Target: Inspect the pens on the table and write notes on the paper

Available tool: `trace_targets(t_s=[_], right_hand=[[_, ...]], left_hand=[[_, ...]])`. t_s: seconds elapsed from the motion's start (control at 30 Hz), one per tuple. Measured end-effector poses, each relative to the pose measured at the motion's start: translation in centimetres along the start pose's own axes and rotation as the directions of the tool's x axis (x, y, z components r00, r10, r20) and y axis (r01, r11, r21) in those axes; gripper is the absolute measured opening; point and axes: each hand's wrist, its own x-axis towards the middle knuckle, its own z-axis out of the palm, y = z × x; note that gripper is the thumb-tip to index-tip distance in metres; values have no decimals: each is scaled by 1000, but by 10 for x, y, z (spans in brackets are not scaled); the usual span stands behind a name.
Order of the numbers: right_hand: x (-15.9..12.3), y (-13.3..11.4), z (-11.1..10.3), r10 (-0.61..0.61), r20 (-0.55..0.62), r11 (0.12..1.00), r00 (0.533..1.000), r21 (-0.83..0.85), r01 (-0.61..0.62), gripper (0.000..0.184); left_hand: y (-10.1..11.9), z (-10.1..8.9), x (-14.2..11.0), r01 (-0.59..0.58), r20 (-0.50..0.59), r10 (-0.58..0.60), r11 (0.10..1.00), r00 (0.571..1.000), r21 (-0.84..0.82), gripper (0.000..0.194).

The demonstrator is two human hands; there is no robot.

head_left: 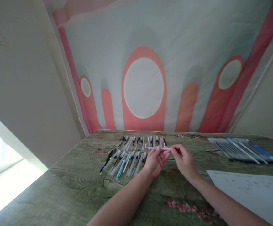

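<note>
Near the middle of the table, my left hand point(155, 162) holds a thin, clear-barrelled pen point(153, 147) that lies sideways across its fingers. At the pen's right end, the thumb and fingertips of my right hand point(183, 160) pinch it. Behind and left of my hands lie two rows of pen parts: clear barrels and caps point(129, 142) at the back, and more pens in front, among them a light-blue pen point(120, 169) and a black pen point(108, 159). What sits right behind my fingers is partly hidden.
A row of slim grey and blue pens or refills point(242, 151) lies at the right. In front of it is a white sheet of paper point(251, 194) with small marks. The wood-patterned table point(65, 191) meets a pink-and-white printed backdrop point(143, 88) at its far edge.
</note>
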Motion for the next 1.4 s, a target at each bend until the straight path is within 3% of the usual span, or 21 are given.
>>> trace_targets(t_s=[0.2,0.4,0.53,0.67,0.77,0.87,0.97,1.03,1.1,1.2,1.27,1.33,1.4], right_hand=[[-3,1,0,23,-8,999,1000,-39,-24,22],[-3,-12,-5,-81,9,987,997,-137,81,21],[16,-23,-17,-31,175,979,984,-191,64,24],[41,-15,-44,139,472,951,871,-308,15,21],[46,5,-66,273,521,860,809,-510,38,13],[40,25,-77,457,555,792,695,-610,-33,6],[32,34,-76,627,561,736,540,-654,-175,12],[29,34,-70,635,592,749,496,-630,-206,12],[28,32,-61,546,633,810,550,-566,-153,11],[26,25,-45,285,610,900,739,-436,13,9],[24,19,-35,91,510,931,856,-349,109,11],[20,14,-26,-49,385,953,922,-258,159,15],[15,11,-21,-133,269,965,954,-185,187,19]], left_hand=[[1,4,-2,-18,-11,18,1000,1000,20,15],[2,2,1,-19,-31,20,999,999,26,12],[3,0,4,-29,-82,31,999,996,33,9],[2,-3,7,-39,-89,42,999,995,35,10],[1,-5,8,-37,-103,40,999,994,38,10],[1,-6,9,-32,-103,36,999,994,44,10],[1,-4,8,-31,-101,36,998,994,51,9],[1,-3,8,-29,-111,36,998,993,60,9],[1,-2,7,-32,-114,40,997,993,72,10],[1,-1,6,-45,-101,54,995,993,84,11],[1,-1,6,-62,-104,71,994,992,92,11],[0,-1,6,-84,-120,96,991,988,102,11],[0,-1,6,-107,-137,122,988,983,108,12]])
